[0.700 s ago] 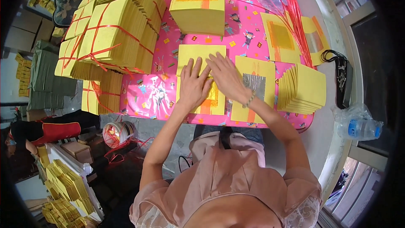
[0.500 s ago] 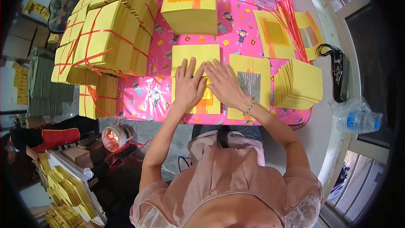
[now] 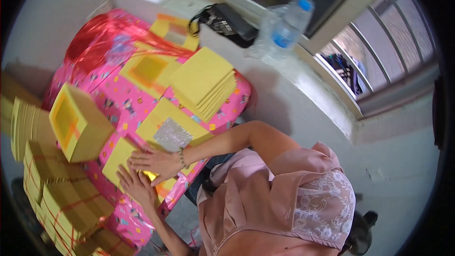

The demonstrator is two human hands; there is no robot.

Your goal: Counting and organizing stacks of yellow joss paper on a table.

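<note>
My left hand (image 3: pixel 136 185) lies flat with fingers stretched on a yellow paper sheet (image 3: pixel 117 161), which has a shiny gold and orange patch on its near part. Beside it, my right hand (image 3: pixel 155 162) also rests flat on that paper, its fingers extended, a beaded bracelet at the wrist. Both hands partly cover the patch. Just beyond the right hand is another yellow sheet with a silver foil square (image 3: pixel 173 135). Further out sits a fanned stack of yellow paper (image 3: pixel 201 78).
A pink patterned tablecloth (image 3: pixel 125 102) covers the table. A tall yellow paper block (image 3: pixel 80 128) stands left, with string-tied paper bundles (image 3: pixel 66 208) nearer. Red plastic ribbon (image 3: pixel 90 42) lies at the back. The windowsill holds a black pouch (image 3: pixel 227 23) and a plastic bottle (image 3: pixel 290 26).
The whole view has swung to the right and tilted, showing more of the window and wall. Both hands remain flat on the same yellow paper.
</note>
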